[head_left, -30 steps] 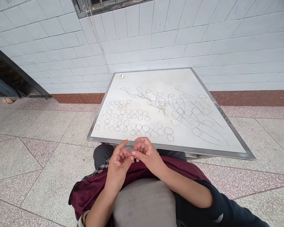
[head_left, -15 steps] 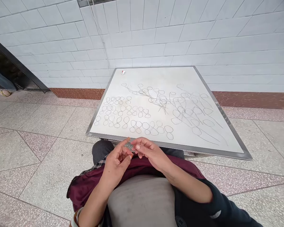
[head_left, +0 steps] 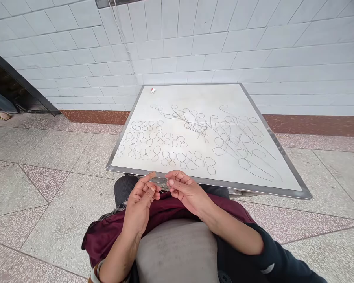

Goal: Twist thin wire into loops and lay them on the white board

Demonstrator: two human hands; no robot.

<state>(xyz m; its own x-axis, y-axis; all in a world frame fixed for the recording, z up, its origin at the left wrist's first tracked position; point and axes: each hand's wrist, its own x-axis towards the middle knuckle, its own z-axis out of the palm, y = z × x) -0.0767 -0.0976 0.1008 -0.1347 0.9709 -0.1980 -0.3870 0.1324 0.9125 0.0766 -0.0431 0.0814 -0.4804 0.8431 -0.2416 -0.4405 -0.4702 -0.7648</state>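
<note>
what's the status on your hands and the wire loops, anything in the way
Left hand pinched, right hand curled, apart; any wire between too fine to confirm. Figure-eight wire loops lying on white tabletop. No obstruction visible near hands.

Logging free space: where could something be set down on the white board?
The white board is barest along its far edge, right of the small item. A smaller patch lies near the front edge, between the figure-eight loops and long-tailed loops. Crowded: centre and right, where long-tailed loops overlap.
</note>
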